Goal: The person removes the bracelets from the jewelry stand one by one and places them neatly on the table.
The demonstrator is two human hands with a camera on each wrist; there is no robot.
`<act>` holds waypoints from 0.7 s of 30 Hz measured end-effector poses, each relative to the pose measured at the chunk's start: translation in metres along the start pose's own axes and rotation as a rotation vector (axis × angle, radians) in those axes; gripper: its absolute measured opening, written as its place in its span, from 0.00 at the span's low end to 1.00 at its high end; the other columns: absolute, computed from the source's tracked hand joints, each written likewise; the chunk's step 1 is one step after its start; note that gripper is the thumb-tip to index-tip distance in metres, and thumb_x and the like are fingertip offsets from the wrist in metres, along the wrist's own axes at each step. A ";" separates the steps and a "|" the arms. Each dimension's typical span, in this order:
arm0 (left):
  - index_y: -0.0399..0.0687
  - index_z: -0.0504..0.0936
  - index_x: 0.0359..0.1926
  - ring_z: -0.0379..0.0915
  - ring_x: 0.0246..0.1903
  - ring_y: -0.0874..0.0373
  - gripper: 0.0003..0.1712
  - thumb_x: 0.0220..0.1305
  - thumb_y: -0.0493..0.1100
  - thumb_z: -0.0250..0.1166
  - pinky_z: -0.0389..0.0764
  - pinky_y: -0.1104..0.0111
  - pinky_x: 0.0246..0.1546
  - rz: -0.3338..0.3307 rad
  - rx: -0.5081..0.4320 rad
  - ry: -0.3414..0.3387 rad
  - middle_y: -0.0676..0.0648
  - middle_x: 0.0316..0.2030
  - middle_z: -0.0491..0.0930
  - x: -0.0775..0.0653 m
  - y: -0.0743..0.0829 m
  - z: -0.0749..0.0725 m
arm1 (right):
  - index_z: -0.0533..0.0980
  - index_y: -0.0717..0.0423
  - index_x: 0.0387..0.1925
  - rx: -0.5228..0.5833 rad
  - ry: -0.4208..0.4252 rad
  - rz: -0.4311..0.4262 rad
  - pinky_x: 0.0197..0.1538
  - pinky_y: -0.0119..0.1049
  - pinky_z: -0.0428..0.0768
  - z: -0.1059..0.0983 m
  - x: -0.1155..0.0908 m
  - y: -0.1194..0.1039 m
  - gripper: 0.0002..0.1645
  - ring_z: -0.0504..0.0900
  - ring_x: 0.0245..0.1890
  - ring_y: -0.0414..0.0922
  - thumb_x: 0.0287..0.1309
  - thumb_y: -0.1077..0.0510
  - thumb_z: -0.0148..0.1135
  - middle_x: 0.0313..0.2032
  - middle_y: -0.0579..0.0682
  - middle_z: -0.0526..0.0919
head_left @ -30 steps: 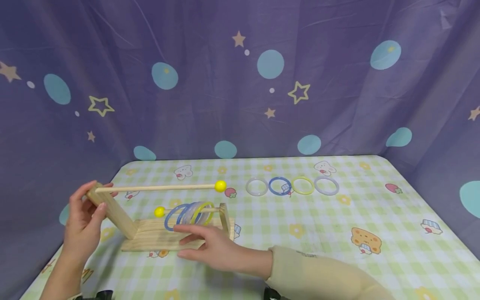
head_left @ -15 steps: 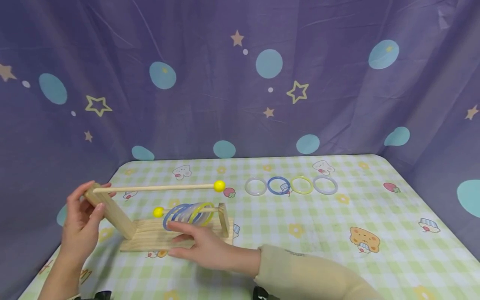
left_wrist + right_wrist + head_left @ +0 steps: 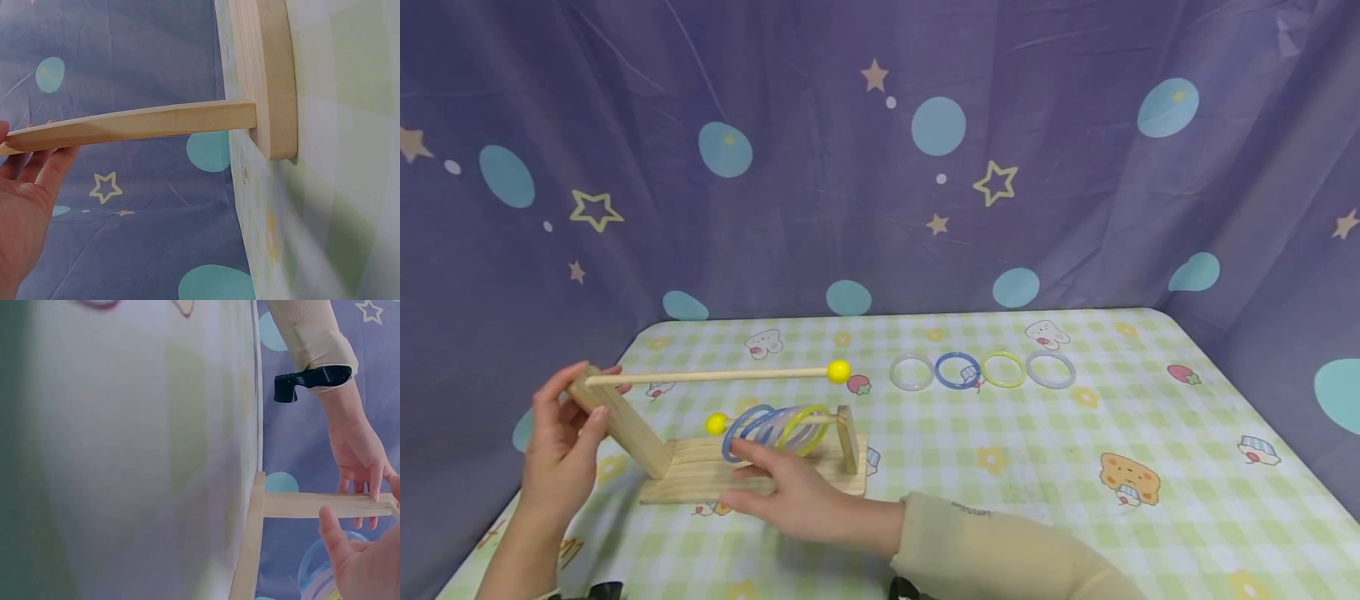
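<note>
On the left of the table stands a wooden stand point(image 3: 688, 479) with a long upper rod point(image 3: 715, 377) and a shorter lower rod, each tipped by a yellow ball. My left hand point(image 3: 559, 458) grips the top of the tall upright point(image 3: 137, 125), thumb on one side, fingers behind. Several blue, clear and yellow rings hang on the lower rod. My right hand point(image 3: 801, 500) is in front of them, its index fingertip at the leftmost blue ring point(image 3: 726, 446). The thumb point(image 3: 337, 540) points out, apart from the rings. The hand hides the lower parts of some rings.
Behind and right of the stand, a clear ring point(image 3: 892, 372), a blue ring point(image 3: 938, 372), a yellow ring point(image 3: 986, 371) and a pale lilac ring point(image 3: 1028, 371) lie in a row on the checked tablecloth point(image 3: 1037, 450). A purple curtain point(image 3: 820, 208) closes off the back.
My right hand has moved left along the lower rod. The leftmost blue ring has slid toward the yellow ball, away from the other rings. My left hand keeps its grip on the upright.
</note>
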State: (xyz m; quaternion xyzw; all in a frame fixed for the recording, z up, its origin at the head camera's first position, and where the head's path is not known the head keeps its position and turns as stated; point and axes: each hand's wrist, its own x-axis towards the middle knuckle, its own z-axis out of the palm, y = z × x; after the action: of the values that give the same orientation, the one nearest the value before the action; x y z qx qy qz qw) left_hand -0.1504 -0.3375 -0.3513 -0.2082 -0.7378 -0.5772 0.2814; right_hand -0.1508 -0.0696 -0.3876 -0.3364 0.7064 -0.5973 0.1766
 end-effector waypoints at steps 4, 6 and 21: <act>0.35 0.51 0.70 0.74 0.54 0.63 0.29 0.70 0.24 0.44 0.73 0.80 0.48 0.028 -0.034 -0.010 0.49 0.59 0.73 0.000 -0.001 0.000 | 0.58 0.57 0.72 -0.029 -0.013 0.040 0.50 0.23 0.72 0.001 0.001 0.001 0.37 0.72 0.58 0.31 0.69 0.49 0.57 0.68 0.44 0.64; 0.35 0.51 0.70 0.74 0.54 0.62 0.29 0.70 0.23 0.44 0.73 0.79 0.49 0.052 -0.069 -0.022 0.47 0.60 0.72 0.001 -0.002 0.000 | 0.59 0.57 0.72 -0.053 -0.016 0.043 0.50 0.24 0.72 0.001 0.003 0.001 0.36 0.73 0.56 0.30 0.69 0.48 0.57 0.67 0.43 0.67; 0.34 0.52 0.69 0.74 0.54 0.62 0.29 0.70 0.22 0.43 0.72 0.80 0.48 0.073 -0.068 -0.024 0.47 0.59 0.73 0.001 -0.001 0.001 | 0.76 0.56 0.47 -0.194 0.218 -0.100 0.35 0.20 0.75 0.012 0.017 0.005 0.12 0.75 0.30 0.26 0.65 0.56 0.62 0.38 0.41 0.83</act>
State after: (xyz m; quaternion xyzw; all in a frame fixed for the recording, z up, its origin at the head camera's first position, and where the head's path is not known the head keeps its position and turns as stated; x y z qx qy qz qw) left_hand -0.1520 -0.3370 -0.3520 -0.2514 -0.7128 -0.5888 0.2864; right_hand -0.1561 -0.0893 -0.3926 -0.3199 0.7581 -0.5672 0.0357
